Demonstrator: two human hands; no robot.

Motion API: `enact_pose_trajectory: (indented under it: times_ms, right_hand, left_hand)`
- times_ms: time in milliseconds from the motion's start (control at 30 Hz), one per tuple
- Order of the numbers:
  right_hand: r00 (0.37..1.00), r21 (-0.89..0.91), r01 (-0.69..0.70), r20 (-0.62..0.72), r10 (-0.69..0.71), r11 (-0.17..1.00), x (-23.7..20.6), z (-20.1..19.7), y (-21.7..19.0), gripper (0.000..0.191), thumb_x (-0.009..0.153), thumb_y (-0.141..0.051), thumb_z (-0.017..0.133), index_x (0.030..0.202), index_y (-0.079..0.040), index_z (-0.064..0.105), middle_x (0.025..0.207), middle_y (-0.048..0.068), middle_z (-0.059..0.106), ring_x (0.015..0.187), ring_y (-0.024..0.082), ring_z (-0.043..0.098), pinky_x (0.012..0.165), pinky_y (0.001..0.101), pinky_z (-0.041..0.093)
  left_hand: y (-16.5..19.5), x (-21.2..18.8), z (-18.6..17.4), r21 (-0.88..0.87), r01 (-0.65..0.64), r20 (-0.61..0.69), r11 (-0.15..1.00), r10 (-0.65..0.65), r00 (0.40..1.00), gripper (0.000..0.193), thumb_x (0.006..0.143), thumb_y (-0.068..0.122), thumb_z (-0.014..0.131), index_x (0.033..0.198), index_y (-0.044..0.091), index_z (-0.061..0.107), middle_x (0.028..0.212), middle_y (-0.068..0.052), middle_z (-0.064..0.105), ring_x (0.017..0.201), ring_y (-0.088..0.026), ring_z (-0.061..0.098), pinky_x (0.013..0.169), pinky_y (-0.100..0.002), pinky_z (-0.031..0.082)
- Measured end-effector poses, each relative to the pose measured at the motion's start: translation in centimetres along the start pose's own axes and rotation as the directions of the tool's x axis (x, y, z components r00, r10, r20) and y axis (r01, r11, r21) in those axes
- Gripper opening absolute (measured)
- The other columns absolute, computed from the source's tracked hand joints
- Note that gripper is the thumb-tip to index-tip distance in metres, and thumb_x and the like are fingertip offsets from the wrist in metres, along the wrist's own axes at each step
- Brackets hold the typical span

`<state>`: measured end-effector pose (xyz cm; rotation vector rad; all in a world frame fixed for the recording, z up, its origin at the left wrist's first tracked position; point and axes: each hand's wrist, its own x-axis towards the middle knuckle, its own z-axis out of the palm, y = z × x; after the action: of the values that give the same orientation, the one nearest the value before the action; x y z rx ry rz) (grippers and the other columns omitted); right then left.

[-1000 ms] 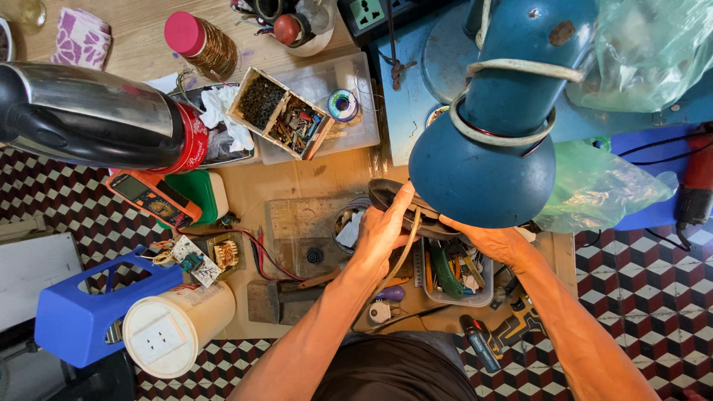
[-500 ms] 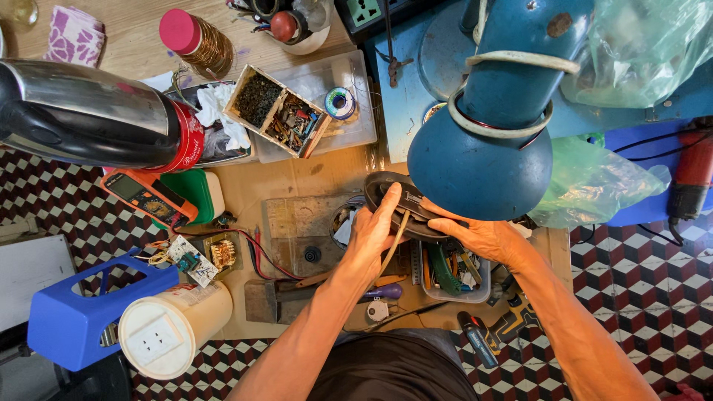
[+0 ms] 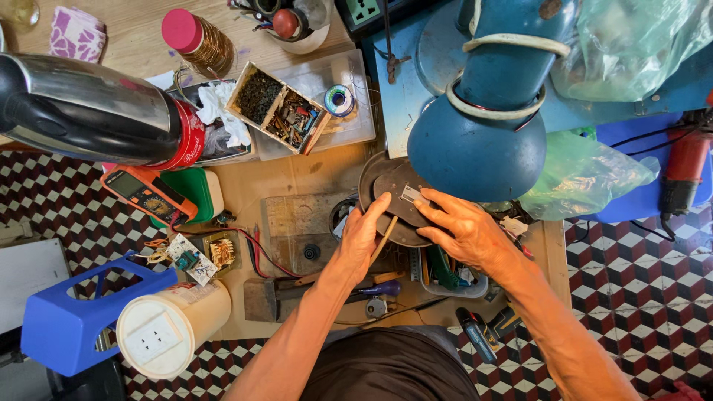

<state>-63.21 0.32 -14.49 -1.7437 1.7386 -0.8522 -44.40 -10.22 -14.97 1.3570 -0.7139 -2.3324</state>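
While my left hand (image 3: 364, 238) and right hand (image 3: 464, 230) hold the dark round plate (image 3: 386, 186) near the counter's far edge, fingers spread, fitting remains unfinished.

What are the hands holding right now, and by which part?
Both hands hold a dark round metal plate: the left hand at its lower left rim, the right hand with fingers on its face and right edge.

Round plate (image 3: 390, 194) between left hand (image 3: 362, 236) and right hand (image 3: 462, 230), under lamp (image 3: 483, 141); multimeter (image 3: 146, 194) far left.
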Motion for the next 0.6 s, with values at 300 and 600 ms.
enact_pose_trajectory:
  times_ms: [300, 600]
  right_hand:
    - [0.994, -0.087, 0.057, -0.084, -0.064, 0.995, -0.9, 1.4, -3.2, 0.052, 0.082, -0.016, 0.08, 0.129, 0.0, 0.064, 0.137, 0.022, 0.06, 0.114, 0.037, 0.063, 0.095, 0.0439, 0.053]
    - [0.79, 0.326, -0.395, -0.357, 0.498, 0.859, -2.3, 5.0, -4.5, 0.044, 0.097, -0.019, 0.071, 0.138, -0.005, 0.064, 0.142, 0.012, 0.062, 0.125, 0.027, 0.062, 0.109, 0.0375, 0.049]
  left_hand:
    - [-0.4, -0.8, -0.9, 0.254, 0.085, -0.251, 0.963, -0.019, 0.968, 0.044, 0.077, 0.028, 0.083, 0.107, -0.002, 0.073, 0.098, -0.008, 0.075, 0.089, -0.016, 0.068, 0.08, -0.031, 0.055]
    - [-0.3, -3.0, -3.8, 0.403, 0.099, -0.286, 0.91, 0.023, 0.958, 0.047, 0.078, 0.025, 0.084, 0.113, -0.005, 0.073, 0.105, -0.012, 0.078, 0.097, -0.017, 0.071, 0.09, -0.028, 0.053]
